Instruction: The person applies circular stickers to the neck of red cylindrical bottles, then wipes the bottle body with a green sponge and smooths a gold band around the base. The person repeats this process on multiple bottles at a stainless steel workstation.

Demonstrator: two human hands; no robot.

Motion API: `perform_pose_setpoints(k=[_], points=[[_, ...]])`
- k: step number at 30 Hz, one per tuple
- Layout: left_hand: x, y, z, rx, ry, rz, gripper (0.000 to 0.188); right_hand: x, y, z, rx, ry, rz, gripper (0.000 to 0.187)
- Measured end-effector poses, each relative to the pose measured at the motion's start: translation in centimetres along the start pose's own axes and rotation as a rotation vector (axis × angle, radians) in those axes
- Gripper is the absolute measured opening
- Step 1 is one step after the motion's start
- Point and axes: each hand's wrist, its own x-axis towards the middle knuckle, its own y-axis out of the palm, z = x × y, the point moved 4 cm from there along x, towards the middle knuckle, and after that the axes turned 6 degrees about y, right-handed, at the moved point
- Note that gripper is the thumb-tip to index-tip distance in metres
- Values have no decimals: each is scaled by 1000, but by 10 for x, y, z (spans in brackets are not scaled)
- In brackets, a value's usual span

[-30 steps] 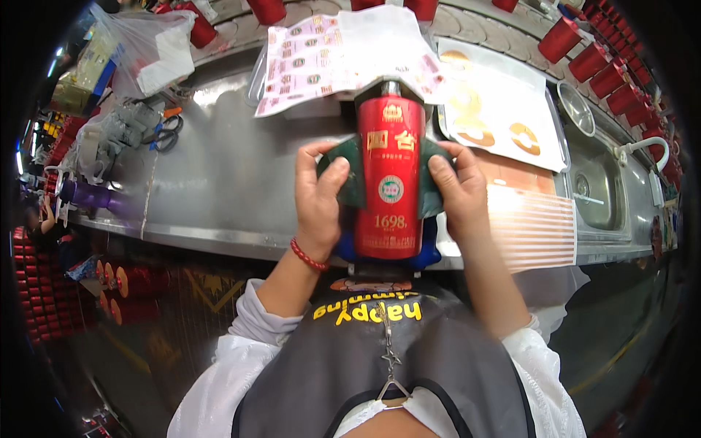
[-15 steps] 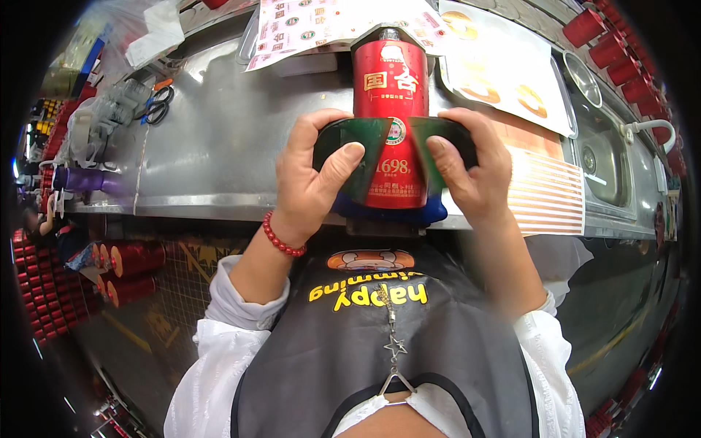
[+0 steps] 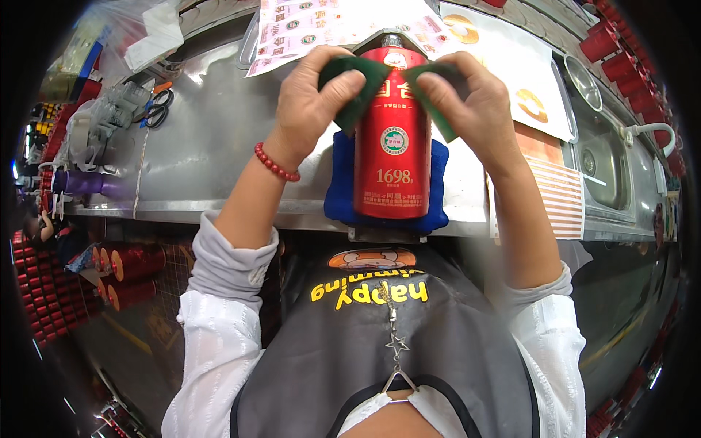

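A red bottle [image 3: 391, 164] with gold markings and a round white-and-green emblem lies on a blue cloth [image 3: 343, 175] at the counter's near edge, its neck pointing away from me. My left hand [image 3: 310, 102] pinches a thin dark green scraper [image 3: 359, 102] between thumb and fingers, over the bottle's upper left side. Opposite it, my right hand [image 3: 478, 106] grips a second green scraper [image 3: 442, 120] at the upper right side. Both scrapers slant toward the bottle's middle; their inner edges lie at its surface near the shoulder.
Printed decal sheets [image 3: 350, 25] lie beyond the bottle. To the right are a sheet with gold decals [image 3: 504, 62], a striped sheet [image 3: 558, 212] and a metal sink [image 3: 610, 164]. Black-handled scissors [image 3: 158, 109] and a purple cylinder [image 3: 80, 182] sit on the left. Red bottles [image 3: 55, 292] stand lower left.
Both hands have moved away from me along the bottle with the scrapers, from its lower half to near its shoulder. The emblem and lower markings are now uncovered.
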Motion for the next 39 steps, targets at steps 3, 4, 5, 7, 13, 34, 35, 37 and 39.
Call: perform_pose_setpoints(k=[3, 4, 5, 7, 13, 34, 35, 37, 39], points=[[-17, 3, -5, -241, -40, -258, 22, -21, -8, 7, -16, 93, -243, 22], [-33, 9, -16, -210, -98, -309, 24, -33, -2, 10, 165, 173, -175, 22], [-48, 19, -26, -107, -131, -297, 26, -50, 6, 15, 341, 259, -107, 22], [-70, 45, -34, 89, -33, -196, 26, -76, 25, 33, 298, 188, -116, 24], [-107, 2, 18, -54, -215, -445, 22, -93, -26, -22, 8, 360, -189, 15], [-133, -12, 23, 767, 24, -277, 51, -73, -125, -148, -452, 338, 396, 14], [-131, -9, 18, 780, 61, -273, 51, -73, -124, -144, -540, 208, 354, 11], [-124, -3, 2, 814, 140, -271, 50, -79, -124, -123, -587, -92, 88, 7], [-119, 2, -14, 743, 180, -282, 45, -80, -115, -88, -610, -74, 89, 8]])
